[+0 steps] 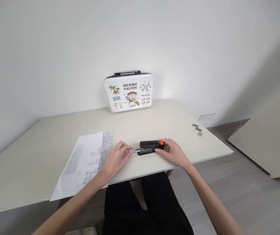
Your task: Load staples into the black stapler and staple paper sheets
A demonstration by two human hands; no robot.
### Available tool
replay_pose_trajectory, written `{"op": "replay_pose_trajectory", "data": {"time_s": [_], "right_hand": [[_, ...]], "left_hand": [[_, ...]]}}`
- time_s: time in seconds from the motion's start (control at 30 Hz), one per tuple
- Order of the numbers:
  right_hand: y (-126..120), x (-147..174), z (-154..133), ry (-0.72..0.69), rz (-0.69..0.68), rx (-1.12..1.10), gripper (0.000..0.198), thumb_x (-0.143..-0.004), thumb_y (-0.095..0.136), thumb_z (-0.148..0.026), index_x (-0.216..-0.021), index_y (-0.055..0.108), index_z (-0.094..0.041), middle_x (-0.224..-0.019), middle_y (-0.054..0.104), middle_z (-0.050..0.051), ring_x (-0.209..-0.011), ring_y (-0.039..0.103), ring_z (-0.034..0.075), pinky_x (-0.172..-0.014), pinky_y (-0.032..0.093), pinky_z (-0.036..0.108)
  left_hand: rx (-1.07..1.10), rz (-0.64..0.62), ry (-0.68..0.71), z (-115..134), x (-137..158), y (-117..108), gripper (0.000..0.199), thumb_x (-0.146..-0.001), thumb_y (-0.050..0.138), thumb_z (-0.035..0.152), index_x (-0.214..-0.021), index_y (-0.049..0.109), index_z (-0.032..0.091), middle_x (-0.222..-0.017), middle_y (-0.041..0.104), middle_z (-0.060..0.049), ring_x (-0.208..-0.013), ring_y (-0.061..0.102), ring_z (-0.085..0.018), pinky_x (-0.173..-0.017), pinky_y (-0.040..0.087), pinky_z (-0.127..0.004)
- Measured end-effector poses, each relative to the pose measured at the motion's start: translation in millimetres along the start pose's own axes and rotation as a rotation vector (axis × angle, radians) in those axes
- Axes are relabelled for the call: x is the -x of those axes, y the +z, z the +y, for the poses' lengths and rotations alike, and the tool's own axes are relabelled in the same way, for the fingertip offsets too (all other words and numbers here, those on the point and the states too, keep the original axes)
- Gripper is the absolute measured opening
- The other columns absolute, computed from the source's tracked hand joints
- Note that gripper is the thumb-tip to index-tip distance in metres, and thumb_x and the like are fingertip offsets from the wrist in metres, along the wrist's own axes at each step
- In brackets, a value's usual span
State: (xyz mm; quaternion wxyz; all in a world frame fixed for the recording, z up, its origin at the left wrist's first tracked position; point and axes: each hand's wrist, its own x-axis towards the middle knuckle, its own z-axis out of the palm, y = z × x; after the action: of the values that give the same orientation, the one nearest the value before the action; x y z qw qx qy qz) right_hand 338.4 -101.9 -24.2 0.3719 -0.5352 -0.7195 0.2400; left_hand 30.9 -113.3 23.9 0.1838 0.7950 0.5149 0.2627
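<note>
A black stapler [149,144] with an orange part at its rear lies on the table, its front end facing left. My right hand [172,152] is closed round the rear end, thumb on the near side and fingers at the back. At the front end, my left hand [118,156] pinches a small silver metal piece [137,150] between thumb and fingertips. This piece lines up with the stapler's opening; whether it is a staple strip or the stapler's own tray, I cannot tell. Left of it, printed paper sheets [81,160] lie partly behind my left wrist.
Several small strips of staples [198,129] lie near the right edge of the white table [140,124]. A white cartoon-printed case [131,93] with a black handle leans against the wall at the back. A white panel [269,140] stands on the floor at right.
</note>
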Motion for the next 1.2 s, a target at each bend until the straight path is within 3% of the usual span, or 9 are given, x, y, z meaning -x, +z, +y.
{"op": "replay_pose_trajectory", "data": {"time_s": [0.3, 0.43, 0.6, 0.8, 1.0, 1.1, 1.2], "right_hand": [[-0.5, -0.7, 3.7, 0.001, -0.015, -0.007, 0.041, -0.093, 0.067, -0.060, -0.122, 0.067, -0.030, -0.126, 0.074, 0.006, -0.120, 0.065, 0.031, -0.102, 0.053, 0.049], [-1.2, -0.2, 1.0, 0.010, -0.010, -0.001, 0.042, -0.093, 0.067, -0.060, -0.122, 0.068, -0.030, -0.125, 0.074, 0.007, -0.119, 0.066, 0.031, -0.101, 0.054, 0.048], [-4.6, 0.5, -4.6, 0.016, -0.013, -0.040, 0.043, -0.094, 0.066, -0.058, -0.127, 0.068, -0.031, -0.123, 0.074, 0.006, -0.114, 0.067, 0.029, -0.097, 0.056, 0.046], [-12.2, 0.3, -7.5, 0.055, -0.116, -0.132, 0.050, -0.093, 0.065, -0.063, -0.125, 0.069, -0.026, -0.103, 0.076, 0.005, -0.080, 0.066, 0.023, -0.077, 0.057, 0.038], [-14.1, 0.7, -5.7, 0.011, -0.135, -0.140, 0.045, -0.095, 0.064, -0.061, -0.124, 0.068, -0.027, -0.102, 0.076, 0.004, -0.079, 0.064, 0.022, -0.073, 0.054, 0.035], [-13.9, 0.9, -6.4, 0.013, -0.134, -0.131, 0.045, -0.095, 0.064, -0.061, -0.124, 0.067, -0.027, -0.103, 0.075, 0.004, -0.078, 0.064, 0.021, -0.073, 0.053, 0.035], [-12.9, 1.0, -8.3, 0.027, -0.120, -0.125, 0.045, -0.094, 0.066, -0.061, -0.121, 0.068, -0.026, -0.101, 0.075, 0.003, -0.078, 0.064, 0.021, -0.072, 0.053, 0.034]], "left_hand": [[-0.059, -0.044, 0.011, 4.9, -2.5, 1.7, 0.039, -0.104, 0.050, 0.056, -0.112, 0.076, 0.028, -0.108, 0.064, -0.004, -0.080, 0.067, -0.020, -0.073, 0.055, -0.036], [-0.034, -0.054, -0.009, -5.2, -1.6, -5.5, 0.037, -0.102, 0.056, 0.058, -0.112, 0.076, 0.029, -0.107, 0.066, -0.004, -0.084, 0.066, -0.021, -0.076, 0.055, -0.036], [0.151, -0.223, 0.084, -30.4, -7.4, -23.5, 0.035, -0.097, 0.065, 0.059, -0.111, 0.080, 0.031, -0.102, 0.073, -0.004, -0.087, 0.068, -0.021, -0.081, 0.055, -0.036], [0.227, -0.364, 0.250, -29.0, -48.3, -11.8, 0.037, -0.089, 0.076, 0.060, -0.099, 0.084, 0.025, -0.095, 0.078, -0.006, -0.084, 0.069, -0.020, -0.072, 0.050, -0.030], [0.245, -0.541, 0.293, -16.3, -89.3, 6.7, 0.040, -0.082, 0.082, 0.061, -0.087, 0.080, 0.021, -0.074, 0.073, 0.000, -0.062, 0.058, -0.013, -0.057, 0.038, -0.026], [0.225, -0.538, 0.284, -15.9, -90.9, 9.0, 0.042, -0.082, 0.080, 0.063, -0.085, 0.079, 0.021, -0.072, 0.071, 0.000, -0.061, 0.057, -0.014, -0.056, 0.036, -0.026], [0.125, -0.451, 0.266, -13.4, -79.3, 4.0, 0.047, -0.085, 0.076, 0.068, -0.091, 0.077, 0.022, -0.076, 0.071, 0.000, -0.068, 0.062, -0.016, -0.061, 0.041, -0.026]]}}
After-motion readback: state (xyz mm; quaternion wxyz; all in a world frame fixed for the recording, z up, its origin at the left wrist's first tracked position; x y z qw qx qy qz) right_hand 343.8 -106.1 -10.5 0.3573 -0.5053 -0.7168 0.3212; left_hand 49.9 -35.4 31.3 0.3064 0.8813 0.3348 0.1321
